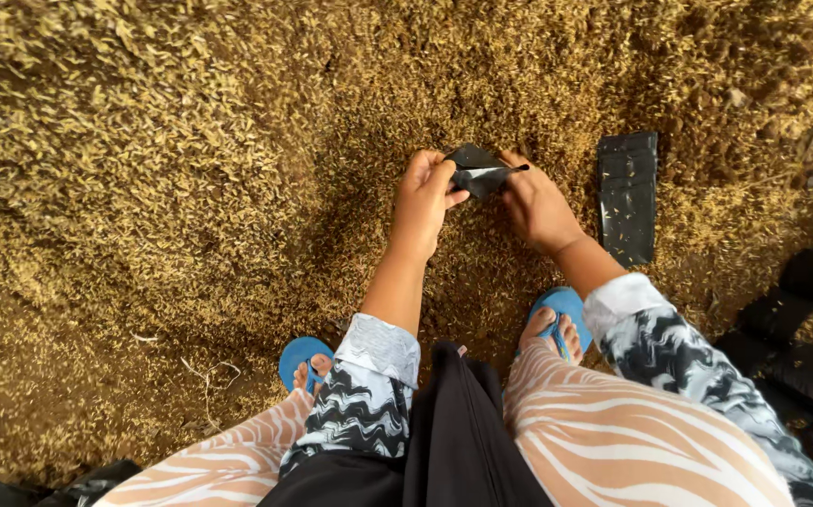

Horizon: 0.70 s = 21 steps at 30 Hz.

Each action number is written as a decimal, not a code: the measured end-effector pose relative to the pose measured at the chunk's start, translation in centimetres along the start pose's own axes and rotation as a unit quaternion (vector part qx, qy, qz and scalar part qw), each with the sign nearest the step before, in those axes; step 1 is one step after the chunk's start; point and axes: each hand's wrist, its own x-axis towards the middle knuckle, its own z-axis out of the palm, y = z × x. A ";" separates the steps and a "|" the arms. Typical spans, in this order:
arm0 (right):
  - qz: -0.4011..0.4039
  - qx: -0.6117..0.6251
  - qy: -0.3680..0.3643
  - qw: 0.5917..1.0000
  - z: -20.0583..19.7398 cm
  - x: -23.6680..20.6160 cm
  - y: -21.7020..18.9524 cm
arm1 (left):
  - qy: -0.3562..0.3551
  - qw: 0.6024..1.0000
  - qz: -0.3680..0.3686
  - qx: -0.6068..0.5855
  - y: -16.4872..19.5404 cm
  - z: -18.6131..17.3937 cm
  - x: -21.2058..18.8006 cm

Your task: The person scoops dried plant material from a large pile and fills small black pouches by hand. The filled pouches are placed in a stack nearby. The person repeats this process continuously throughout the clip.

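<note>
Between both hands, just above the husk heap, a small black plastic bag [478, 170] is pinched at its mouth. Left hand [422, 199] grip: thumb and fingers pressed together on the bag's left edge. Right hand [535, 207] grip: fingertips pinching the right edge, pulling the film apart; the mouth looks only partly open, with a pale strip showing inside. To do this well, I'd judge each grip should hold one layer only and rub the layers apart, not tug, since thin film tears. Bag held clear of the rice husks [190, 141] covering the ground. Just right of the right hand, a flat stack of black bags [628, 195] lies on the husks. More dark bags [810, 310] at the right edge, some apparently filled. Blue sandals [561, 310] below, feet on the husks.
</note>
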 end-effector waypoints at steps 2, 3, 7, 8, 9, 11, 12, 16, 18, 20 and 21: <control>0.147 0.153 0.052 0.976 -1.0 0.9 0.5 | -0.004 1.000 -0.030 0.008 -1.1 0.8 0.6; 0.218 0.229 0.073 0.946 -1.4 1.3 0.5 | -0.003 0.999 -0.047 0.011 -1.7 1.0 0.7; 0.226 0.301 0.080 0.923 -2.9 1.9 -0.8 | 0.034 0.988 -0.050 0.142 -2.8 1.4 1.0; 0.227 0.235 0.055 0.943 -3.0 1.8 -1.4 | 0.049 0.977 -0.042 0.202 -2.9 1.4 0.8; 0.228 0.170 0.029 0.958 -3.0 1.8 -1.9 | 0.065 0.962 -0.036 0.263 -2.8 1.3 0.5; 0.223 0.096 0.039 0.969 -3.1 2.0 -2.9 | 0.094 0.920 0.089 0.369 -2.5 1.5 -0.2; 0.218 0.055 0.045 0.973 -3.3 2.4 -3.2 | 0.105 0.890 0.154 0.416 -2.2 1.8 -0.3; 0.233 0.015 0.036 0.972 -4.3 3.4 -4.5 | 0.068 0.884 0.067 0.458 -0.7 2.6 -0.8; 0.216 0.019 0.062 0.974 -4.9 3.4 -5.2 | 0.076 0.875 0.067 0.474 -0.3 2.8 -1.0; 0.223 0.037 0.066 0.972 -5.1 3.4 -5.8 | 0.082 0.873 0.099 0.470 -0.1 2.7 -1.2; 0.224 0.044 0.071 0.971 -5.1 3.5 -5.8 | 0.085 0.872 0.120 0.467 0.0 2.5 -1.1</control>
